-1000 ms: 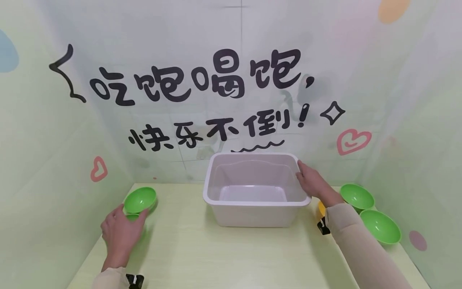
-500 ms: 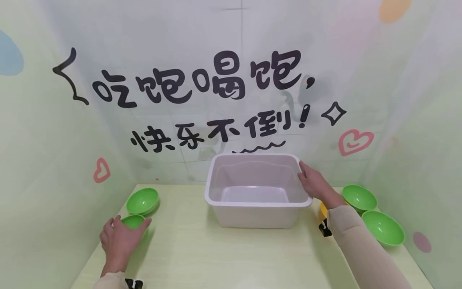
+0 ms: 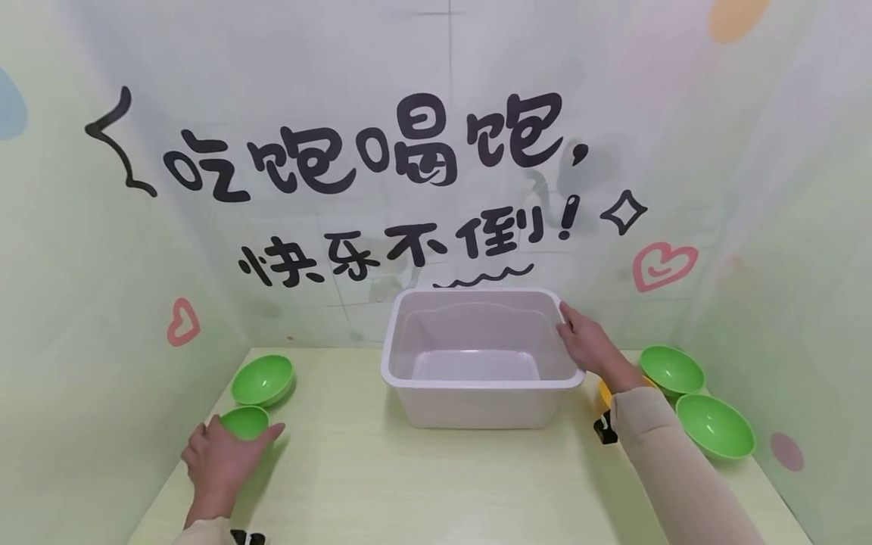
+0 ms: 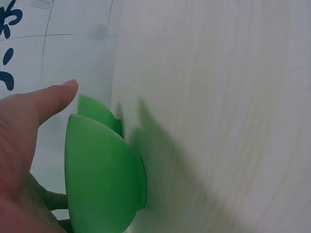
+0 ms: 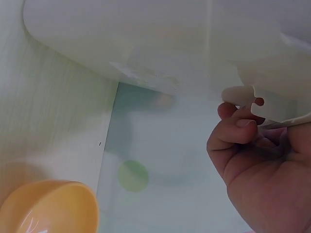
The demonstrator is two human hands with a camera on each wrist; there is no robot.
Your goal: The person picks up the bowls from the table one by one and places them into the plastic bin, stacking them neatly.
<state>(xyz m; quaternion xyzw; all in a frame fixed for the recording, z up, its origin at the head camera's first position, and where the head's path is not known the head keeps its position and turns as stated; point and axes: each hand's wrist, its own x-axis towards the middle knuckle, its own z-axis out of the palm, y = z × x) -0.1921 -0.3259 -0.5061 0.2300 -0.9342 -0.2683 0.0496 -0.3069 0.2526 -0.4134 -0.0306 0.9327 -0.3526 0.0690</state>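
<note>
At the left of the table, my left hand (image 3: 221,462) is at the near green bowl (image 3: 245,422), thumb and fingers spread apart. In the left wrist view the thumb (image 4: 56,99) points out straight, clear of that bowl's wall (image 4: 99,174), while some fingers are partly hidden behind it. A second green bowl (image 3: 263,381) stands just beyond. My right hand (image 3: 591,344) grips the right end of a pale rectangular plastic tub (image 3: 477,407) at its rim. In the right wrist view its fingers (image 5: 228,138) curl at a cut-out in the tub wall.
Behind the right forearm, a yellow bowl (image 3: 605,393) is partly hidden. Two more green bowls, one farther back (image 3: 672,369) and one nearer (image 3: 715,425), stand at the table's right edge. A printed curtain (image 3: 306,318) encloses the back and sides.
My left hand has drawn back a little towards me, and its thumb has moved off the bowls, uncovering more of the near green one. The right hand and the tub stay put.
</note>
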